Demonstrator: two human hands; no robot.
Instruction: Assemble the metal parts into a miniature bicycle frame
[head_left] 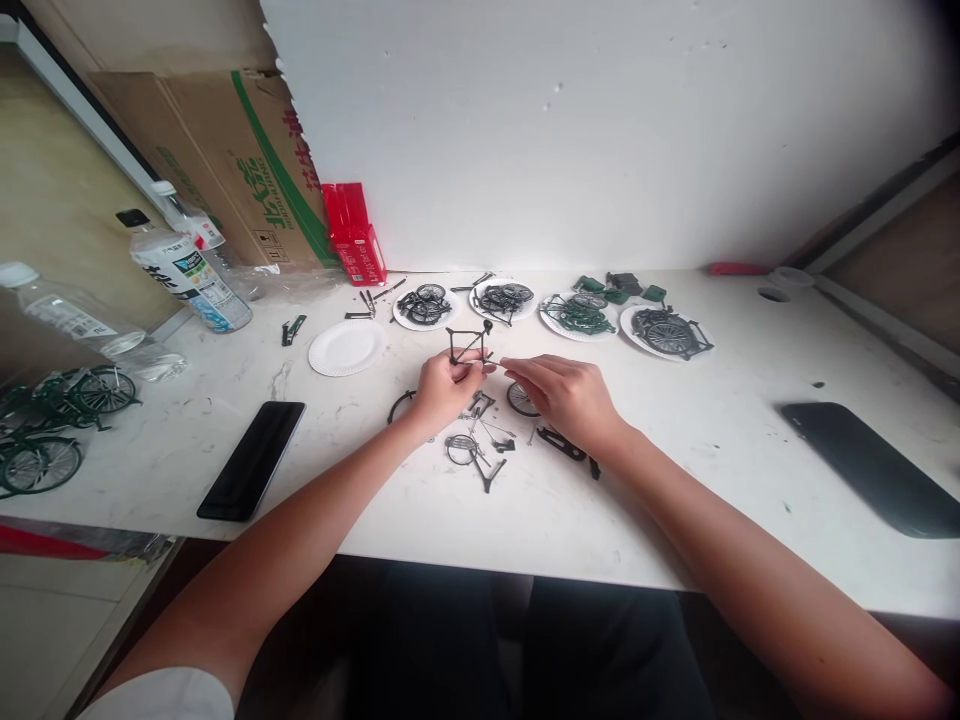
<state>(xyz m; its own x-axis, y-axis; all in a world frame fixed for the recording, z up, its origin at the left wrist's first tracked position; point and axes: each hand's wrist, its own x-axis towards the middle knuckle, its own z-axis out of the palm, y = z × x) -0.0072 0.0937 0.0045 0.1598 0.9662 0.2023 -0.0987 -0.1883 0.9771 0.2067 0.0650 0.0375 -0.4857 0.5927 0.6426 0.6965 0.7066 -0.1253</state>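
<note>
My left hand (448, 388) is closed around the lower part of a small dark model bicycle frame (453, 346), which stands upright above the fingers with its saddle at the top right. Close beside it, my right hand (574, 395) has its fingers pinched together at the frame's lower right. A thin, pale, pin-like thing (495, 364) shows at those fingertips, too small to name. On the table below lie a small spoked wheel (460, 450), a black forked part (489, 480) and several thin pieces. Partly covered by my right hand are another wheel (519, 400) and a flat black part (561, 442).
Paper plates (626, 325) of bicycle parts line the back; a bare plate (346, 348) sits left of them. A phone (251, 460) lies left, a black case (877, 465) right. Finished-looking model bicycles (45, 465), bottles (191, 280) and a red box (360, 250) stand left.
</note>
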